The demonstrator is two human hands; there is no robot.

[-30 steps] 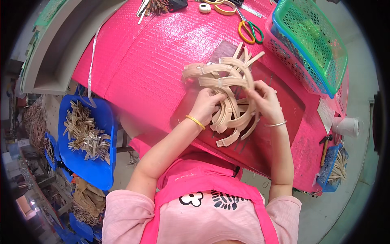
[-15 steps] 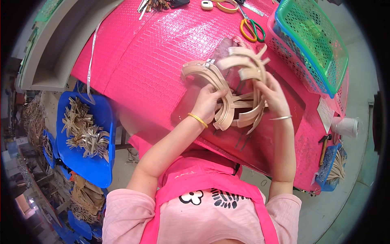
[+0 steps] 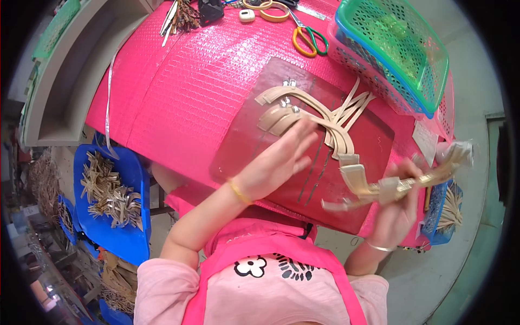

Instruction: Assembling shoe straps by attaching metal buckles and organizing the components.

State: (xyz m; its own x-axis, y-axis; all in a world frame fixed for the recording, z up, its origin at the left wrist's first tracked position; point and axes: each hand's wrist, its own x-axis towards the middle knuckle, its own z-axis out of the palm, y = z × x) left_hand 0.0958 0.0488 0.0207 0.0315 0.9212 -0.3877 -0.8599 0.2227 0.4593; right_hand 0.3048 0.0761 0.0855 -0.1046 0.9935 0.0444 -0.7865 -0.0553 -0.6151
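Note:
Beige curved straps (image 3: 338, 138) with small silvery buckles at one end lie fanned out on a dark red board (image 3: 254, 165). Over their near edge is my left hand (image 3: 279, 162), fingers stretched out and slightly blurred, with nothing in it. Whether its fingertips touch the straps I cannot tell. Off the board's right side, my right hand (image 3: 398, 208) is closed round a bundle of beige and gold-toned straps (image 3: 430, 176). Motion blurs this bundle, and its ends stick out on both sides of the hand.
Green, blue and pink plastic baskets (image 3: 428, 103) stand stacked at the right. Scissors (image 3: 310, 40) and tape rolls (image 3: 273, 13) lie at the far edge. A blue tray (image 3: 122, 235) of strap pieces sits at lower left, a small blue basket (image 3: 441, 233) of strips at right.
My left hand has let go of straps, which now lie on the board. My right hand has moved right and nearer with a strap bundle. The whole view has shifted slightly.

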